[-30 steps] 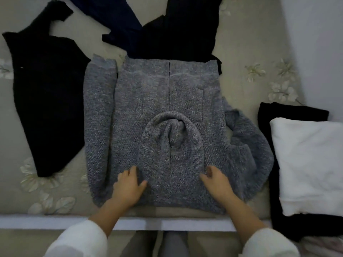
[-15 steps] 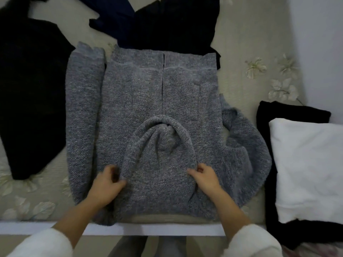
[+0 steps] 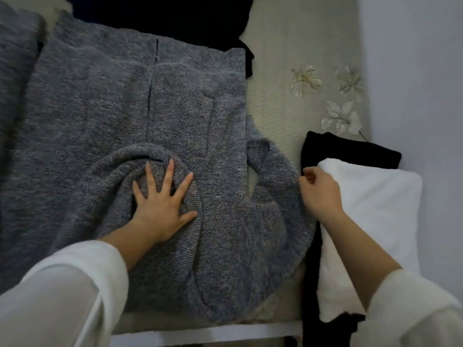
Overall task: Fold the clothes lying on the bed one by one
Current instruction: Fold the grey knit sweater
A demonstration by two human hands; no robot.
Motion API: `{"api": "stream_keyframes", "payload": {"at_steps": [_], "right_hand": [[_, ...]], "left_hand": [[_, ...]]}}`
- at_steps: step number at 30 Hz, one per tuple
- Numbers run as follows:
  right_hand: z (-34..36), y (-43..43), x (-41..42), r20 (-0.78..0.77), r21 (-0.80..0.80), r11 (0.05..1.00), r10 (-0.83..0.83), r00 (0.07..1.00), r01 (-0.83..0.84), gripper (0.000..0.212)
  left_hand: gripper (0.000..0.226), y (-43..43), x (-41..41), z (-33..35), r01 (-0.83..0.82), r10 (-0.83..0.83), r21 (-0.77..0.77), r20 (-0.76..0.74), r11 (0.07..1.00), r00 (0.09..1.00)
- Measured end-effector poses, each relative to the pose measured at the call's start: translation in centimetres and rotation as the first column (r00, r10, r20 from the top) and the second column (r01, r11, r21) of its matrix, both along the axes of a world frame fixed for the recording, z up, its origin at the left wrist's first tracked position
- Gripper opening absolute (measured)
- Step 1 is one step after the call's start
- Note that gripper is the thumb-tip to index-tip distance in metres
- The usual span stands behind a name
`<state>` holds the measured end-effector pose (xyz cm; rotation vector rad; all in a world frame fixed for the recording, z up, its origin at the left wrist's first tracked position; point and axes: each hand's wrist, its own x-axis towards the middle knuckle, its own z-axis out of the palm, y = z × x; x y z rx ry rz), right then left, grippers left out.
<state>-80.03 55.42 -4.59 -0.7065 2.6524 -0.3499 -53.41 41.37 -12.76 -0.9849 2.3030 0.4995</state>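
A grey sweater (image 3: 100, 108) lies spread flat on a bed (image 3: 275, 71), seen from above by the person folding it. Far to the left of the left hand, one straight sleeve (image 3: 15, 71) lies alongside the sweater's body, running away from the person. The sweater's own length runs the same way, with the hem at the far end. Its hood (image 3: 110, 179) is turned down over the chest at the near end.

The left hand (image 3: 162, 204) lies flat on the hood, fingers straight and spread wide, pressing the knit down and gripping nothing. Beyond that hand, past the hem, dark clothes (image 3: 175, 18) wait unfolded.

Between the two hands the other sleeve, a bent sleeve (image 3: 273, 216), curves outward in a loop away from the body. The right hand (image 3: 320, 196) sits at the outer edge of that loop with its fingers curled in. Whether they have pinched the knit cannot be told.

Just right of the right hand, a white cloth (image 3: 375, 209) rests folded on a black cloth (image 3: 350, 151), with a pale wall (image 3: 413, 71) beyond.

The right hand is much the nearer to the bent sleeve. That sleeve likely needs bringing leftward across the body, toward the pinning left hand.
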Motion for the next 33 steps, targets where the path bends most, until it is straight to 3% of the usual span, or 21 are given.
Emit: {"api": "stream_keyframes", "payload": {"at_steps": [3, 5, 7, 9, 12, 14, 19, 21, 24, 25, 28, 30, 33], "right_hand": [[-1.3, -0.7, -1.6, 0.069, 0.023, 0.976, 0.216, 0.974, -0.218, 0.040], [-2.6, -1.8, -1.9, 0.139, 0.047, 0.956, 0.280, 0.950, -0.289, 0.031], [-3.5, -2.7, -2.1, 0.120, 0.116, 0.957, 0.252, 0.960, -0.265, 0.018], [-2.7, -3.1, -2.5, 0.112, 0.051, 0.987, 0.144, 0.983, -0.151, 0.028], [2.0, -2.8, -3.2, -0.033, -0.132, 0.991, -0.029, 0.999, 0.025, 0.036], [5.7, -2.4, -3.4, -0.138, -0.247, 0.968, -0.088, 0.986, 0.052, 0.034], [7.4, -4.0, -0.3, -0.305, -0.379, 0.913, 0.032, 0.952, -0.152, 0.018], [5.4, -5.1, 1.8, -0.164, -0.415, 0.861, 0.247, 0.955, -0.294, 0.014], [2.7, -6.1, 5.0, 0.288, -0.398, 0.866, 0.431, 0.856, -0.302, 0.025], [1.9, -6.3, 6.0, 0.346, -0.384, 0.882, 0.412, 0.843, -0.274, 0.026], [-0.2, -3.7, 4.4, 0.339, -0.308, 0.951, 0.125, 0.932, -0.016, 0.018], [-1.8, -2.7, 3.7, 0.426, -0.222, 0.970, 0.007, 0.905, 0.097, 0.009], [-3.7, -3.3, 4.4, 0.544, -0.183, 0.975, -0.007, 0.839, 0.127, 0.009]], "left_hand": [[0.088, 0.3, -0.2, -0.4, -0.007, 0.007, 0.007, 0.061, 1.000, 0.998], [0.087, 0.3, -0.4, -0.3, -0.024, 0.023, 0.016, 0.099, 1.000, 0.995], [0.087, 0.3, -0.6, -0.2, -0.034, 0.032, 0.015, 0.125, 0.999, 0.992], [0.087, 0.3, -0.9, 0.1, -0.046, 0.043, 0.019, 0.147, 0.999, 0.988], [0.087, 0.5, -0.9, 0.4, -0.057, 0.055, 0.011, 0.154, 0.998, 0.987], [0.087, 0.5, -1.0, 0.5, -0.060, 0.057, 0.014, 0.150, 0.998, 0.987], [0.087, 1.4, -1.6, 0.1, -0.047, 0.044, 0.015, 0.160, 0.999, 0.986], [0.087, 1.7, -1.8, 0.1, -0.050, 0.047, 0.023, 0.142, 0.998, 0.989], [0.087, 1.0, -0.5, 0.1, -0.080, 0.080, -0.004, 0.133, 0.997, 0.988], [0.086, 0.5, 0.7, 0.3, -0.085, 0.088, -0.027, 0.145, 0.996, 0.986], [0.086, 0.5, 0.1, 0.4, -0.069, 0.071, -0.027, 0.104, 0.997, 0.992], [0.086, 0.5, -0.5, 0.7, -0.071, 0.072, -0.015, 0.085, 0.997, 0.994], [0.086, 0.8, -1.1, 1.3, -0.094, 0.090, 0.048, 0.084, 0.994, 0.992]]}}
